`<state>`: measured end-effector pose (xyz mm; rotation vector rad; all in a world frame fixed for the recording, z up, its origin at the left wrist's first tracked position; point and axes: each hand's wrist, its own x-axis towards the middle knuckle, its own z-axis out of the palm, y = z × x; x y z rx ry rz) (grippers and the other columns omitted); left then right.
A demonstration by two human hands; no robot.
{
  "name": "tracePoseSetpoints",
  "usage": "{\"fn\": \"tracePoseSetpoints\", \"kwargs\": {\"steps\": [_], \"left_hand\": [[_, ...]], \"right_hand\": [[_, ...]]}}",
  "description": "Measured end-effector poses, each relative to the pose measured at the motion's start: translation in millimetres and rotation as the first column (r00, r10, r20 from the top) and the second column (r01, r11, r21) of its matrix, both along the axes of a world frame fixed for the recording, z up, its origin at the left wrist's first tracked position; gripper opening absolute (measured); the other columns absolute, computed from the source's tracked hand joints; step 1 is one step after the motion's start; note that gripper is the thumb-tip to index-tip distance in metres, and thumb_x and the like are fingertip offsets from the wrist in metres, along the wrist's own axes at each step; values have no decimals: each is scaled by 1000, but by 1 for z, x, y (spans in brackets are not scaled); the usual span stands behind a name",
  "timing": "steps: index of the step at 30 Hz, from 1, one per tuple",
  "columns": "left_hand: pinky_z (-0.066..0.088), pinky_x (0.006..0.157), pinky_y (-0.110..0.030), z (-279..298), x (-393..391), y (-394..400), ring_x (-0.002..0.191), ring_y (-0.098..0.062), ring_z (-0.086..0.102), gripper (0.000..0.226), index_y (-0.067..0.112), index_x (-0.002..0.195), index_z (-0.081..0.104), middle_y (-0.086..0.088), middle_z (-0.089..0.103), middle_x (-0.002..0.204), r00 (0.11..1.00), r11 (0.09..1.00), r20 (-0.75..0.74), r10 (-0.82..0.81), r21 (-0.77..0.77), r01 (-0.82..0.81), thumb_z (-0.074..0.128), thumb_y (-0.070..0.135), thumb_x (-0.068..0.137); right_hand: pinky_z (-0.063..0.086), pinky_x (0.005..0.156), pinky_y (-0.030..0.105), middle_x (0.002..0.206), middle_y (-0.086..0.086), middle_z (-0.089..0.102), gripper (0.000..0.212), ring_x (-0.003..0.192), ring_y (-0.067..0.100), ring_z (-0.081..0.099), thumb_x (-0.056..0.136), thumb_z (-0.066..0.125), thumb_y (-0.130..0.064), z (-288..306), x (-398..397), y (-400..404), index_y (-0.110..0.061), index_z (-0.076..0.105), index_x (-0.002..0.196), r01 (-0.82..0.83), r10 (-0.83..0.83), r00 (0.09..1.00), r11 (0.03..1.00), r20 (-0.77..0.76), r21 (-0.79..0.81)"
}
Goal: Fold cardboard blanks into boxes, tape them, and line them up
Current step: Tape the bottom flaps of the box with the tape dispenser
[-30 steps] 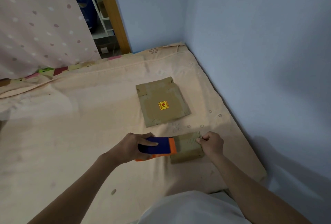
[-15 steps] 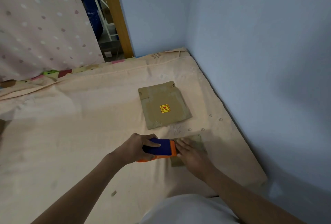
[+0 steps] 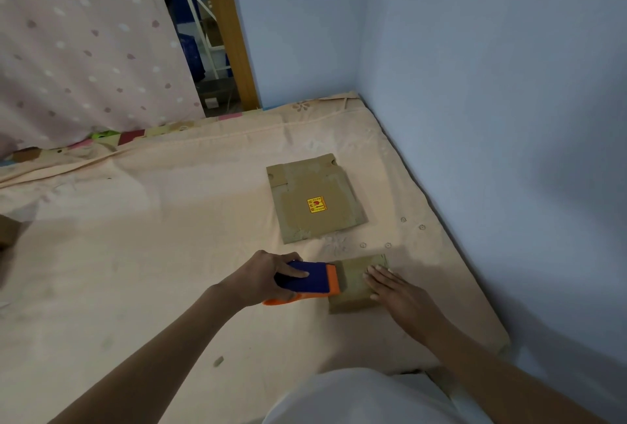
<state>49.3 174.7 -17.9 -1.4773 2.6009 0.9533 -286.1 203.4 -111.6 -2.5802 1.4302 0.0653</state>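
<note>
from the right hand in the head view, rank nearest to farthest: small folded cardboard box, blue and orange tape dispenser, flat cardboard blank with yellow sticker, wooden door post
Measured from the right hand:
1. Small folded cardboard box, directly under its flat fingers.
2. Blue and orange tape dispenser, just left, gripped by the left hand against the box.
3. Flat cardboard blank with yellow sticker, farther up the sheet.
4. Wooden door post, at the far back left.

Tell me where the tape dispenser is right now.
In the head view the tape dispenser sits low at centre, gripped by the left hand, its orange end against the left side of the small box.

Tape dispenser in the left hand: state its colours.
Dark blue body with orange trim, tape dispenser, head view.
</note>
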Motion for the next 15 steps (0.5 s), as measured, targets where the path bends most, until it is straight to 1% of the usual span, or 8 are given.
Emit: {"fn": "tracePoseSetpoints", "kwargs": {"steps": [3,5,6,8,9,10,13,15], "left_hand": [[50,90,-14,0,-1,0,113,-8,59,47,26,133,62,10,54,141,1000,1000,-14,12,2,-12,74,26,87],[46,88,-10,1,-1,-3,113,-7,58,48,26,133,62,9,54,141,1000,1000,-2,4,-4,-4,74,27,87],[44,87,-7,2,-1,-5,113,-6,58,48,26,133,62,9,54,141,1000,1000,4,-4,-8,4,74,28,87],[41,85,-3,4,-2,-7,112,-5,57,48,26,133,62,8,55,140,1000,1000,0,-6,-5,6,74,28,87],[41,85,-3,3,-2,-7,112,-4,57,48,26,133,62,8,56,139,1000,1000,-3,-8,-5,8,75,27,86],[41,85,-3,2,-2,-5,112,-5,57,48,26,133,62,7,56,139,1000,1000,-4,-6,-4,6,75,27,86],[39,85,-2,-1,-1,0,115,-8,58,48,25,133,62,7,55,140,1000,1000,-10,10,-15,-10,75,27,87],[41,87,-5,0,0,3,117,-9,58,48,25,134,62,7,54,142,1000,1000,-16,19,-13,-19,75,26,87]], "right_hand": [[21,119,25,132,6,66,75,127,17,59,109,4,-44,4,12,-3,-13,71,123,33,-33,999,999,-8,-2],[20,121,28,142,6,58,84,136,18,50,104,0,-55,12,27,-3,-13,70,125,80,-80,997,996,20,-40],[14,121,29,154,5,44,88,145,17,37,101,-2,-61,12,33,-4,-12,61,135,67,-61,995,995,80,-74],[-6,118,24,162,-6,7,80,152,11,4,99,7,-63,16,42,-7,-11,28,156,66,-71,994,996,85,52],[-13,114,21,160,-9,-1,74,152,10,-5,102,18,-59,15,45,-7,-12,14,159,38,-43,998,994,47,106],[-18,111,20,162,-7,-4,74,152,11,-7,103,24,-56,11,45,-7,-11,8,159,32,-36,999,992,36,124],[-15,120,25,166,2,10,84,152,13,-2,93,15,-63,-4,43,-3,-10,18,158,61,-63,995,998,84,29],[-7,124,31,164,2,25,80,149,9,1,94,21,-63,-10,43,-1,-11,28,156,58,-54,994,998,93,-32]]}}
